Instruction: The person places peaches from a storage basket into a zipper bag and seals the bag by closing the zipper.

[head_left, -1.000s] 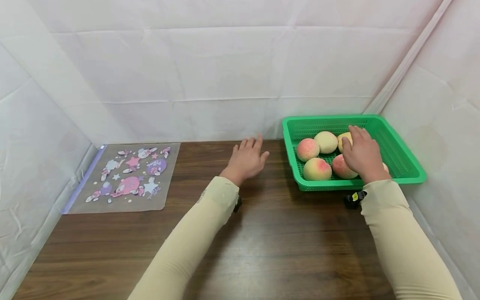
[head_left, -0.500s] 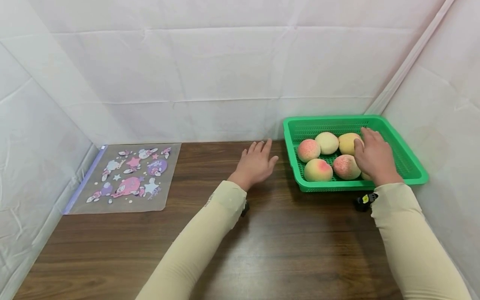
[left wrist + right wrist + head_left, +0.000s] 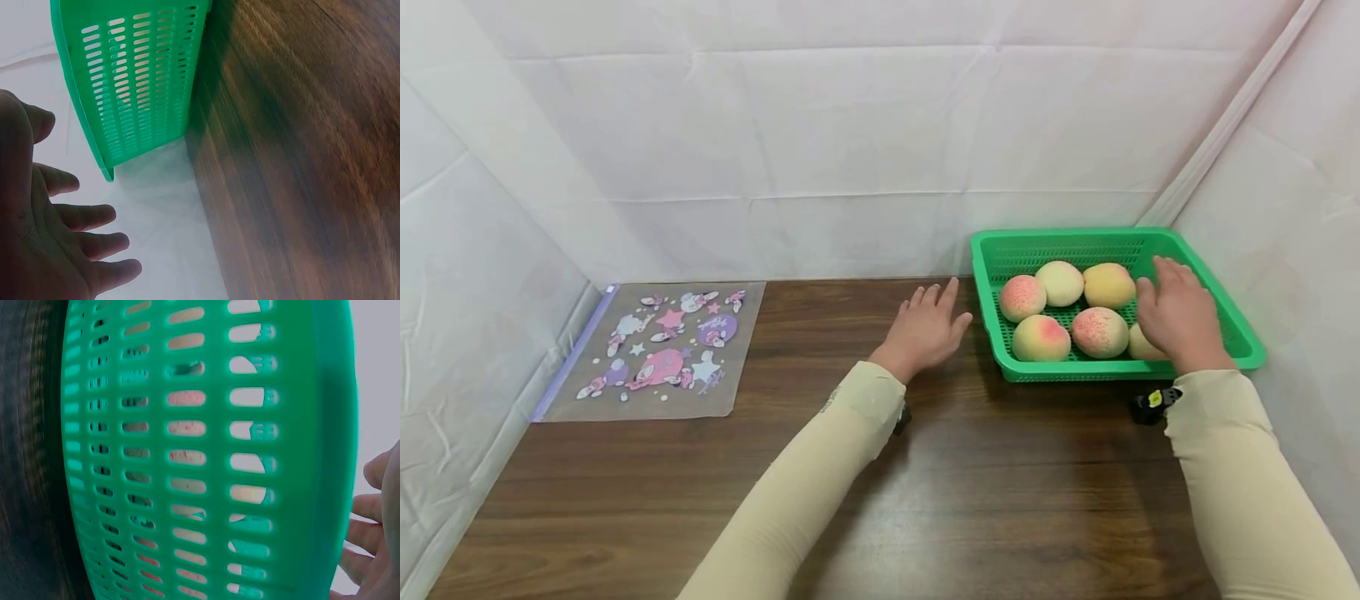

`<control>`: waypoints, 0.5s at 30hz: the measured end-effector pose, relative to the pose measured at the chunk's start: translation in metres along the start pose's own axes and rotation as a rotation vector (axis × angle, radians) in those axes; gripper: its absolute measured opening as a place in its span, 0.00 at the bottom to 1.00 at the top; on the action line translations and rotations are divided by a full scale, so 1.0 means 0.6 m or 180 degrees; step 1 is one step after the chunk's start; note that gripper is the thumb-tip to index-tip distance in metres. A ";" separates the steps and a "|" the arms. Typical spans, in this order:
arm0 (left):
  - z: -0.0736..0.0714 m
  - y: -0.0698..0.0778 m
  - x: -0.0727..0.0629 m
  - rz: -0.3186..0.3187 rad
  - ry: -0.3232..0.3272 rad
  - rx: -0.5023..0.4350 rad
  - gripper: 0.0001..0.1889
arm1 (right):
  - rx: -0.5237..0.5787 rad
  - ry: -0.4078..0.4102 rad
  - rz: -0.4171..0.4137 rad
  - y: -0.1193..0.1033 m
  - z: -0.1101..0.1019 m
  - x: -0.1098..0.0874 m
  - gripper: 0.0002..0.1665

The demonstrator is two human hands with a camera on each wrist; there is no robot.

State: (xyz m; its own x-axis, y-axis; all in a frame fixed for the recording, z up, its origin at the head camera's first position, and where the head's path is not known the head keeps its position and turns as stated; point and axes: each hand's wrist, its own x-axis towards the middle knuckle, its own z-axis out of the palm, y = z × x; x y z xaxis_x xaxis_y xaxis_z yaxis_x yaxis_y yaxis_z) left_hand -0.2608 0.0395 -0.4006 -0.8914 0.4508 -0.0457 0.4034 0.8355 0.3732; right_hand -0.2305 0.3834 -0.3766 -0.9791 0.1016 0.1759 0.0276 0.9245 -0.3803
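Observation:
A green plastic basket with slotted walls stands at the back right, holding several peaches, some pinkish and some pale yellow. My right hand hovers over the basket's right part with straight fingers, partly covering a pale peach. Nothing is in its grasp. Left of the basket, my left hand is held over the table, fingers spread and holding nothing. In the left wrist view those fingers stretch out beside the basket's wall. The right wrist view shows peaches through the wall slots.
A clear zip bag printed with pink and purple figures lies flat at the left, its purple zip edge toward the left wall. White cloth walls enclose the brown wooden table at the back and sides.
Both hands have moved to the right. The right hand has shifted across the basket, uncovering the yellow peach and the speckled one. The left hand is closer to the basket.

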 end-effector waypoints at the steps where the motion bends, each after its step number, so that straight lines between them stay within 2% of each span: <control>1: 0.001 0.001 0.001 0.0000 -0.0006 -0.0018 0.34 | -0.0004 0.0005 0.0002 0.003 -0.002 0.000 0.39; 15: 0.017 0.023 0.004 0.0034 -0.0007 -0.0134 0.35 | 0.0062 0.0003 0.0118 0.039 -0.014 -0.004 0.39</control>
State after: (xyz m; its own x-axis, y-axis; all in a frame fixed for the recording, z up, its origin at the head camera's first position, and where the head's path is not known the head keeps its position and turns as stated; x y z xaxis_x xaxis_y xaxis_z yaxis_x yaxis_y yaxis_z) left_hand -0.2554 0.0551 -0.4049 -0.8867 0.4604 -0.0435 0.4038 0.8167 0.4124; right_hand -0.2259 0.4079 -0.3780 -0.9773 0.1360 0.1622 0.0600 0.9128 -0.4040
